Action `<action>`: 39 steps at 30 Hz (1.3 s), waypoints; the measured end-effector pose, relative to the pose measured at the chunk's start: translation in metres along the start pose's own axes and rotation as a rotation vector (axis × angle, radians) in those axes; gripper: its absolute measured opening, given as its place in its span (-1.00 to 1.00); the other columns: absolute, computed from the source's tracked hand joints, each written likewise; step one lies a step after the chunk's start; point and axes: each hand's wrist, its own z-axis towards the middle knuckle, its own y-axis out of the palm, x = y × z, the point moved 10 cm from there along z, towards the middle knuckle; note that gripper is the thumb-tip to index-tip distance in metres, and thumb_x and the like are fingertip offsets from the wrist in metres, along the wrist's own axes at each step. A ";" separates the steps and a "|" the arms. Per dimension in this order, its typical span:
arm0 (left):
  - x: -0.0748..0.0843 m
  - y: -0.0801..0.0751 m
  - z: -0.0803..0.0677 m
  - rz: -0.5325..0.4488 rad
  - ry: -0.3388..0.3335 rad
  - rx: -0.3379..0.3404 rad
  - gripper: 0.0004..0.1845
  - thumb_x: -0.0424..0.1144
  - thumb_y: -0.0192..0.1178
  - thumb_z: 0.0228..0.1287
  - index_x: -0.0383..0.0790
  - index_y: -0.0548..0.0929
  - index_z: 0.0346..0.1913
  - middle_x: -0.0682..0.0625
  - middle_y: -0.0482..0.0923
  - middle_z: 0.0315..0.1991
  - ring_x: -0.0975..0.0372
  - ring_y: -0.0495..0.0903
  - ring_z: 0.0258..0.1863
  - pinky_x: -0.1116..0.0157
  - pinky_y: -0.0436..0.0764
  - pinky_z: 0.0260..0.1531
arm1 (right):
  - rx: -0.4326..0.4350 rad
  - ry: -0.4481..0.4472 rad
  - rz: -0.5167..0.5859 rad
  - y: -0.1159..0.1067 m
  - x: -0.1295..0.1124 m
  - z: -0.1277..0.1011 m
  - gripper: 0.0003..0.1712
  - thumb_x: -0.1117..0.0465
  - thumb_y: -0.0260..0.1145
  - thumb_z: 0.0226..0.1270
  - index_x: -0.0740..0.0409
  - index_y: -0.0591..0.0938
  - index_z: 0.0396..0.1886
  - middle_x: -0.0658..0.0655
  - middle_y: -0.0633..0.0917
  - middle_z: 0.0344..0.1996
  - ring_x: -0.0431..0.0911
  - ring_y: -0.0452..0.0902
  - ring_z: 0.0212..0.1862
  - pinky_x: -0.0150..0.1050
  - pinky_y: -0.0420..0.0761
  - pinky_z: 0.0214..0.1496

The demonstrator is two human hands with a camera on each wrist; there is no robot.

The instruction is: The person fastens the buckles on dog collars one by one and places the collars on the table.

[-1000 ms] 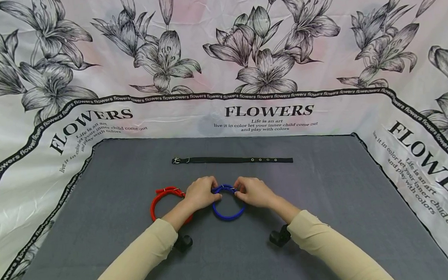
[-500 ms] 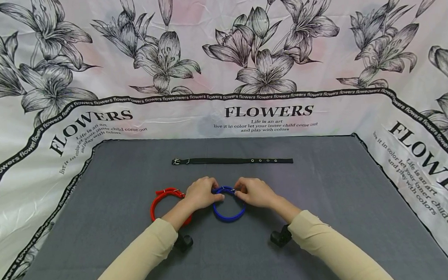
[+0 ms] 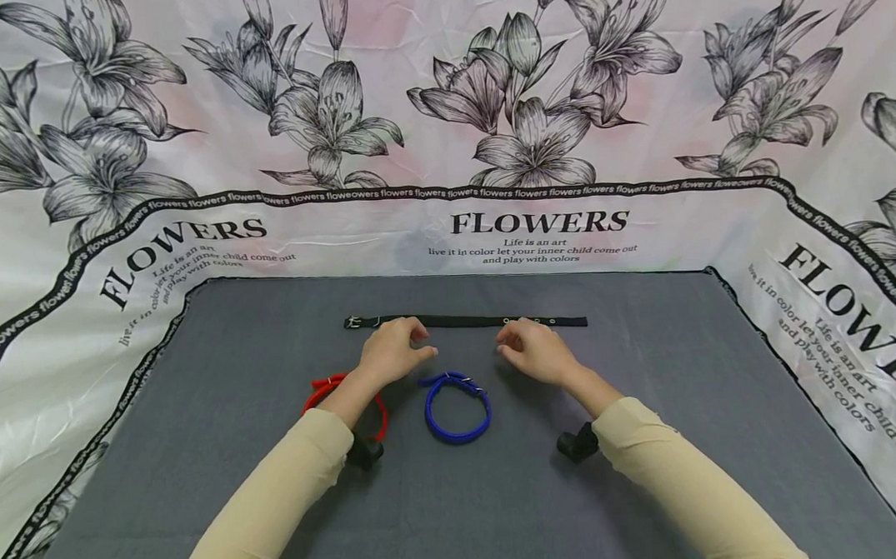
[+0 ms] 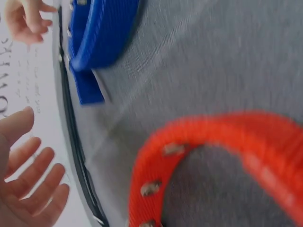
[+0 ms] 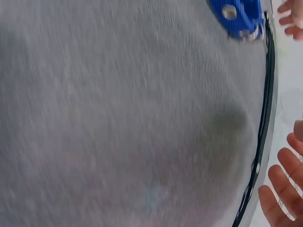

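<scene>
Both hands are up off the blue collar point(image 3: 457, 407) now, and it lies buckled in a ring on the grey table point(image 3: 652, 471), near the middle. The left hand point(image 3: 391, 351) hovers at the ring's eleven o'clock, fingers point(image 4: 33, 189) loosely apart, holding nothing. The right hand point(image 3: 535, 350) hovers at its one o'clock, fingers point(image 5: 279, 189) spread and relaxed, gripping nothing. Just beyond both sets of fingertips, at twelve o'clock, the black collar point(image 3: 465, 320) stretches flat and unbuckled across the table, the hands covering parts of it. At the blue ring's nine o'clock sits the red collar point(image 3: 325, 393), looped shut, half under the left wrist. A flower-print cloth point(image 3: 532, 142) rises behind the table.
</scene>
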 end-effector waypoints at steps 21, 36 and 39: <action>-0.061 -0.017 0.034 -0.050 -0.113 0.078 -0.53 -0.03 0.25 0.16 -0.13 0.51 0.10 -0.08 0.45 0.09 0.01 0.44 0.09 0.04 0.45 0.01 | -0.003 0.124 -0.163 -0.018 0.062 0.006 -0.60 0.12 0.29 0.21 0.15 0.56 0.03 0.27 0.52 0.00 0.19 0.42 0.03 0.10 0.44 0.01; -0.076 -0.010 0.047 0.100 -0.133 0.022 -0.45 -0.01 0.26 0.14 -0.17 0.47 0.17 -0.16 0.46 0.06 -0.06 0.40 0.10 0.00 0.34 0.11 | -0.043 0.244 -0.238 -0.014 0.093 0.010 -0.55 0.05 0.25 0.24 0.16 0.54 0.07 0.33 0.50 0.02 0.25 0.40 0.05 0.19 0.40 0.00; -0.078 -0.008 0.048 0.186 -0.154 0.006 -0.46 0.01 0.26 0.13 -0.16 0.50 0.15 -0.20 0.42 0.10 -0.08 0.36 0.12 -0.02 0.32 0.11 | -0.047 0.255 -0.254 -0.012 0.094 0.011 -0.57 0.04 0.25 0.24 0.15 0.55 0.05 0.32 0.50 -0.01 0.24 0.41 0.03 0.19 0.40 -0.04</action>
